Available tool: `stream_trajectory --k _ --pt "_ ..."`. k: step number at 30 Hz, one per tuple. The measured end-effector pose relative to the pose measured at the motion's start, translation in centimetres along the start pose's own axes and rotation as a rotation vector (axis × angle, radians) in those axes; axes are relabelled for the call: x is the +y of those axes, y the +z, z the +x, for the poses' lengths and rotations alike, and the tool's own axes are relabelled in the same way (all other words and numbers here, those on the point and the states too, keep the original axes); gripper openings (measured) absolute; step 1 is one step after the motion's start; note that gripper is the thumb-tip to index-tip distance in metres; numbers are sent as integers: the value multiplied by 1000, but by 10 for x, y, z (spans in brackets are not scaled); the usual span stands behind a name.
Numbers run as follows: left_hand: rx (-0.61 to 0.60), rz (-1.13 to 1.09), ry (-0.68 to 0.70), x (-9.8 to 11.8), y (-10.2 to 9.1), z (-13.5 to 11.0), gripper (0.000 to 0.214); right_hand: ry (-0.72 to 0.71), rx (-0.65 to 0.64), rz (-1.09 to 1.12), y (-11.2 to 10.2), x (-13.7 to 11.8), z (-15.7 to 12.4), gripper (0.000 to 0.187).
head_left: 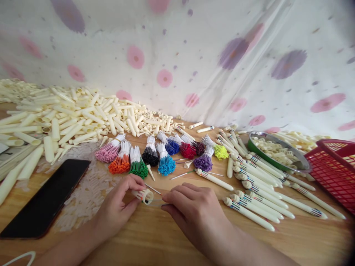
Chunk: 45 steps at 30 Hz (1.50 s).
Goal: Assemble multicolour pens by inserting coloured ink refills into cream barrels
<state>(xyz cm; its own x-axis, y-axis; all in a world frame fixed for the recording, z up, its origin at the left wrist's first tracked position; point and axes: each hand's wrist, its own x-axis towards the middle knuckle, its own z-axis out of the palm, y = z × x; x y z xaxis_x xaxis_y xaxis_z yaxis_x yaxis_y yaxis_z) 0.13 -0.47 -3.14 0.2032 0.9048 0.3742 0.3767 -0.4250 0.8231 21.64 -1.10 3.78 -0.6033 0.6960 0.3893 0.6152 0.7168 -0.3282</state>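
Note:
My left hand [118, 205] grips a short cream pen barrel piece [144, 195] with coloured slots, its round opening turned towards the right. My right hand [194, 208] is closed, fingertips pinched, on a thin pen refill [158, 203] close to that opening. How far the refill reaches into the barrel piece is hard to make out. Another thin refill [153, 188] shows just behind the barrel piece. Beyond my hands stand tied bundles of refills, among them orange [119, 162], green [138, 167], light blue [165, 164] and purple [204, 162].
Cream tubes [69, 114] are heaped at the back left. A black phone [47, 199] lies beside scattered clear plastic pieces [83, 195]. Assembled multicolour pens [257, 207] lie at right, near a metal bowl [303, 164] of small parts and a red basket [332, 166].

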Motion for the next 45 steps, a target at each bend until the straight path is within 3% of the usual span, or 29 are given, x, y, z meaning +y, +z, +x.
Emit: stream_trajectory --k 18,25,30,38,45 --pt "-1 -16 78 1 0 2 22 -21 -8 -55 1 -1 1 16" --pt "-22 -33 -33 -1 0 0 14 -46 0 -54 -1 0 -1 18" --pt "-2 -35 -1 -2 -1 0 12 -57 5 -92 -4 2 0 22" --pt "-95 95 95 -4 -3 1 29 -111 -42 -156 -9 7 1 26" --pt "-185 69 158 5 -7 6 36 -118 30 -122 -9 7 0 23"
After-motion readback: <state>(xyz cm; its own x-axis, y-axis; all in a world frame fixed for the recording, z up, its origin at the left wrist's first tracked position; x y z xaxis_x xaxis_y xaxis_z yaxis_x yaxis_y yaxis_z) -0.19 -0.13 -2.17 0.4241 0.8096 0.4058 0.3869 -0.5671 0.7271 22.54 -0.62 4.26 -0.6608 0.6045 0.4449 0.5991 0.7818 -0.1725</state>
